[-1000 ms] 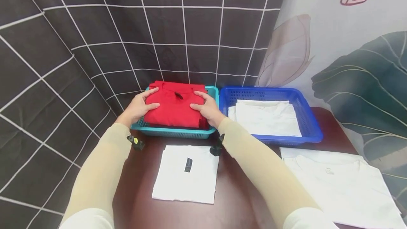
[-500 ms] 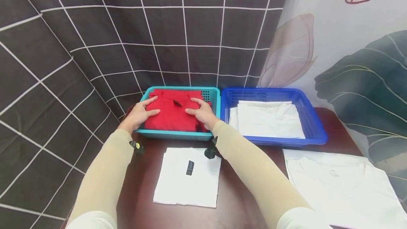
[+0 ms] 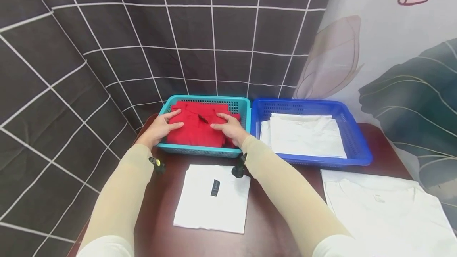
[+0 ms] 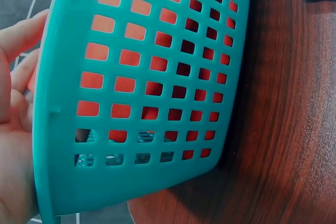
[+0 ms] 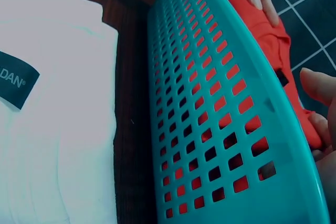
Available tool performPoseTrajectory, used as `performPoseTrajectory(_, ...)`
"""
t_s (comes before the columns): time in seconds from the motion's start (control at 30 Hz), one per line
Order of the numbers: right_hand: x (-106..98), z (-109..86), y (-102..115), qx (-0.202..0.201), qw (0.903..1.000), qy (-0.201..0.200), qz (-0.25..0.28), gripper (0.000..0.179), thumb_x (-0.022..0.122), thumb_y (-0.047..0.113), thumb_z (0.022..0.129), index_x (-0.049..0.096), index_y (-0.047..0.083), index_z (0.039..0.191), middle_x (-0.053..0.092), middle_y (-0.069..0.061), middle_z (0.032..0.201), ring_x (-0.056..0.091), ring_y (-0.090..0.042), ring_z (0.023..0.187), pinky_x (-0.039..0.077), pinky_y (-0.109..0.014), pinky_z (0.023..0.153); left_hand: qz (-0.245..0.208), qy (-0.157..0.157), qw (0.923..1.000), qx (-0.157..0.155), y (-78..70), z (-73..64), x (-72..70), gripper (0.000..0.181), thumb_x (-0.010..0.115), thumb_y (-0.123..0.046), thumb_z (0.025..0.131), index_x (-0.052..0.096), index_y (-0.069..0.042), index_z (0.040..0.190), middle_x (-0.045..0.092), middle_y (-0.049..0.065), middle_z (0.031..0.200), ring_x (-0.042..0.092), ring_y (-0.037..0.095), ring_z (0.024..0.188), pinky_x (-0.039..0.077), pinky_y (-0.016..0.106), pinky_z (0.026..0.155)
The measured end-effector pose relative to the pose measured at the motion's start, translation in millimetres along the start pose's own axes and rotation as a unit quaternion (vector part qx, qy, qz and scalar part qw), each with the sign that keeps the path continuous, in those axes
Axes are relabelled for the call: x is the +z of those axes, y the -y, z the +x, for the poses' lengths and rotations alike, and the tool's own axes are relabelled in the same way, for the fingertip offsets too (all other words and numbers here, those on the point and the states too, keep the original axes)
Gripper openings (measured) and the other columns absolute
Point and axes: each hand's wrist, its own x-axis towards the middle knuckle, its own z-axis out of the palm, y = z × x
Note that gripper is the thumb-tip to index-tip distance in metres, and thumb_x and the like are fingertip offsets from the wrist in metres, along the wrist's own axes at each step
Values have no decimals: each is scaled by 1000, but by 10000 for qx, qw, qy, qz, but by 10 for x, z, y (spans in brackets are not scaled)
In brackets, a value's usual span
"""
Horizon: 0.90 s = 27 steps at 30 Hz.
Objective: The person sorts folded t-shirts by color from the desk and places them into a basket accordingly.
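Observation:
A folded red T-shirt (image 3: 198, 130), with a small dark label at its collar, lies inside the teal basket (image 3: 200, 150). My left hand (image 3: 159, 128) is at the shirt's left side, thumb and forefinger laid over its top. At the opposite side, my right hand (image 3: 232, 127) has its thumb and forefinger spread above the shirt. In the right wrist view, that thumb (image 5: 317, 85) stands off the cloth while lower fingers meet its edge. More red cloth (image 3: 233, 117) shows beneath. The left wrist view shows my left fingers (image 4: 21, 38) behind the basket's rim; their tips are partly hidden.
A blue basket (image 3: 358, 142) with folded white shirts (image 3: 307, 136) adjoins the teal one. A folded white shirt (image 3: 210, 213) with a dark label lies in front on the brown table (image 3: 157, 209). Another white T-shirt (image 3: 385, 213) lies at right. A dark gridded cloth (image 3: 192, 31) hangs behind.
Both hands have lowered the red T-shirt from above the teal basket's far rim down into it. The right hand has shifted slightly inward. Over the last half second, hands and shirt barely move.

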Motion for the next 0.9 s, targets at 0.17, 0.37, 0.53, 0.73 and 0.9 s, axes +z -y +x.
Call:
performPoseTrajectory(0.17,-6,-10,14,75,9999,116,-75,69,73,28,85,42,25,146,41,-5,144,40,-28,129,44,-47,100,280,-125,9995,-73,-23,-8,-11,71,66,-34,91,32,-17,151,34,16,151,34,36,135,45,48,98)
performPoseTrajectory(0.37,-57,-108,107,-101,9999,-128,7,66,68,26,89,38,21,148,34,-9,151,33,-29,135,36,-51,106,998,-430,9940,100,-105,-118,-104,68,60,-38,94,33,-10,150,39,15,149,35,35,136,38,51,104)
performPoseTrajectory(0.53,-200,-316,227,-615,9979,-203,50,65,67,23,90,38,18,148,37,-9,148,36,-28,134,40,-44,104,1302,-341,9898,472,-244,-391,-175,68,62,-39,93,35,-13,150,41,12,148,46,35,129,45,49,97)
performPoseTrajectory(0.73,-513,-711,260,-1326,9905,18,-376,63,68,26,90,40,18,147,43,-6,144,41,-30,133,44,-43,101,1780,-102,9766,1204,-392,-861,-96,72,65,-45,89,37,-18,150,47,9,143,56,32,119,54,43,84)
performPoseTrajectory(0.9,-749,-1106,214,-1735,9812,429,-732,63,68,31,90,42,18,146,47,-4,141,47,-27,127,48,-42,95,2060,145,9583,1976,-343,-1228,101,71,71,-41,86,43,-16,146,51,8,140,54,32,120,52,45,89)
